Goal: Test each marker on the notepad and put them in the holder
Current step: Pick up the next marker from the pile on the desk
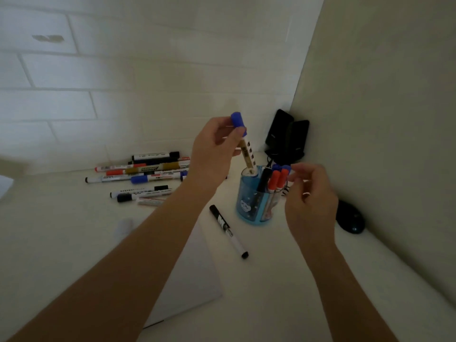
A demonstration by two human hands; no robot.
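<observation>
Marker in play: a blue-capped marker (247,154) stood almost upright, cap on top, its lower end already inside the rim of the holder (249,208).
Left hand: the left hand (212,154) pinched the upper barrel just under the cap.
Right hand: the right hand (311,201) hovered just right of the holder, fingers loosely curled and gripping nothing visible. Whether its fingertips touched the caps there could not be told.
Holder: a see-through blue cup on the worktop (61,230) near the corner, holding stored markers (277,180) with black, orange-red and blue caps that leaned right.
Key relation: the held marker's long axis ran near vertical, and the holder sat directly below the left hand, the nearer one. A straight drop or release looked like all that remained.
Waiting: a pile of markers (148,171) lay by the wall, left of the holder. One black marker (228,230) lay between the holder and the notepad (192,267).
Notepad: white, partly under the left forearm.
</observation>
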